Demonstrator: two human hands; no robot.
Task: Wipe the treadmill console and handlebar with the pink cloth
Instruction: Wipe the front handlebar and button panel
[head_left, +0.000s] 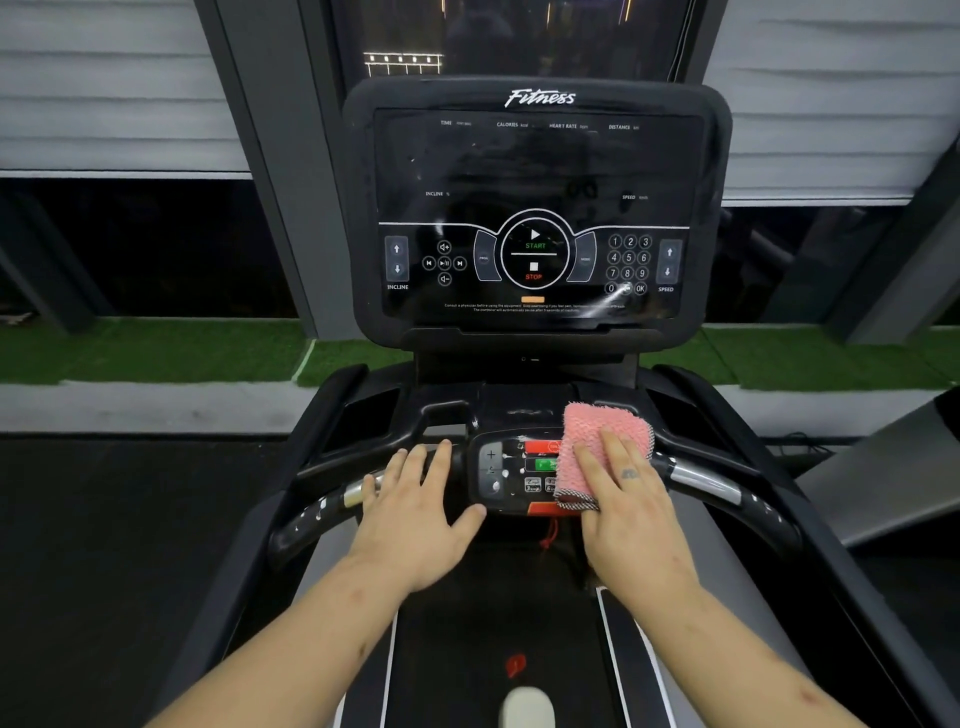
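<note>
We have the pink cloth folded into a thick pad under our right hand, on the right end of the small control panel set in the middle of the handlebar. The right fingers are straight and spread, pressing the cloth flat rather than curling round it. Our left hand rests on the handlebar just left of the panel. Its fingers are straight too and hold nothing, and the thumb touches the panel's near left corner.

The handlebar's long axis runs left to right across us and bends back toward us at both ends. The cloth sits near its middle, so the chrome grip on the right begins just beside the cloth's right edge, while the left stretch lies under and beyond the left hand. The big console, its screen dark, stands upright beyond and above the cloth, well apart from it.

We judge the right hand the nearer one for any stroke, and a slide along the bar's axis suits it. The left hand would have to lift before the cloth can pass there. A red safety cord hangs from the panel's near edge, and buttons lie under the cloth, so a heavy press could trigger 1.
</note>
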